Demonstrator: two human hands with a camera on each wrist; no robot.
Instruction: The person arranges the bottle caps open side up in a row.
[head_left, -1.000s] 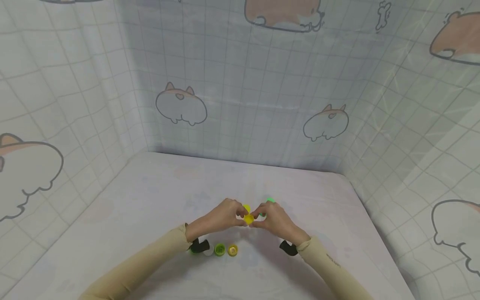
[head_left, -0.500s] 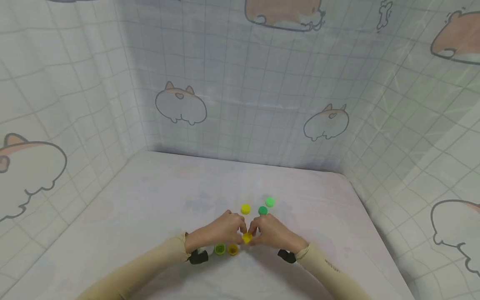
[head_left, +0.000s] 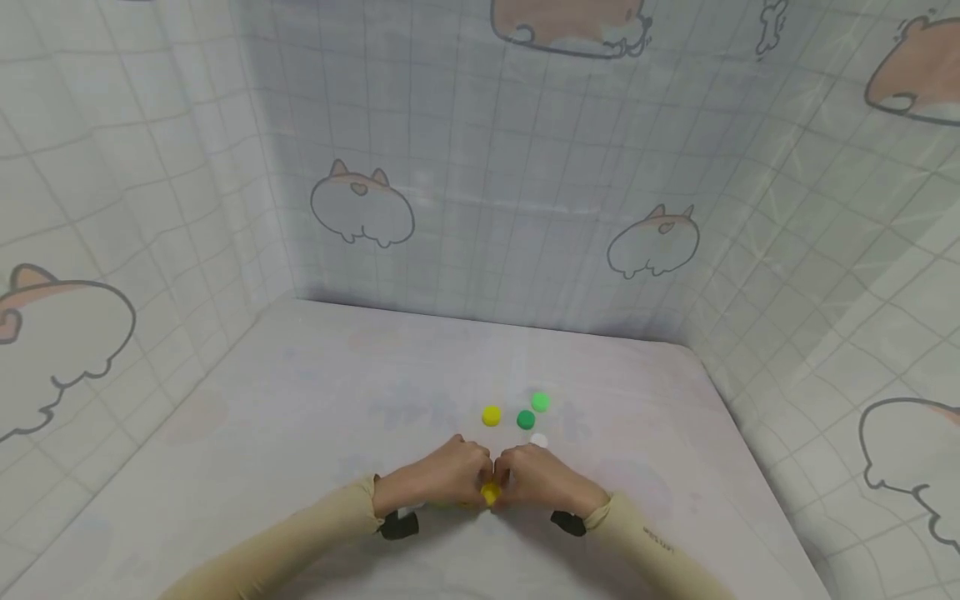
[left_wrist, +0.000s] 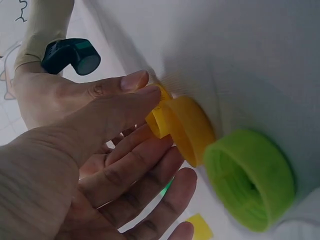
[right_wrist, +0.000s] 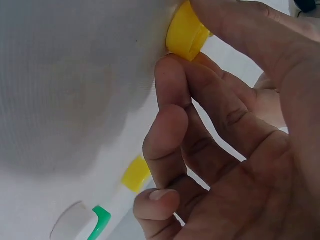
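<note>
The left hand (head_left: pixel 453 472) and right hand (head_left: pixel 543 479) all but meet at the fingertips, both pinching one yellow cap (right_wrist: pixel 184 35) between thumb and fingers; neither has let go. The cap has just come lower in the head view, toward the person and away from the far group, to the end of the near row. That suggests the carrying is largely over and the release is not yet done. At 9 o'clock from it, in the head view, sits the orange cap (left_wrist: pixel 202 125); whether the two touch I cannot tell. In the left wrist view the lime cap (left_wrist: pixel 272 155) comes just past the orange one, its hollow side showing; from the head the left hand covers most of this row. Farther out, the far yellow cap (head_left: pixel 491 416) lies at 12 o'clock, the green cap (head_left: pixel 526 420) and mint cap (head_left: pixel 540 402) near 1, and the white cap (head_left: pixel 538 439) between 1 and 2, now peeping out past the right hand, which has moved lower. Between 3 and 4, the right sleeve (head_left: pixel 663 554) bears small dark lettering, too small to read. No brand or label can be read on any cap. The cloth wall (head_left: pixel 510 192) at 12 shows cartoon drawings, with no legible words.
</note>
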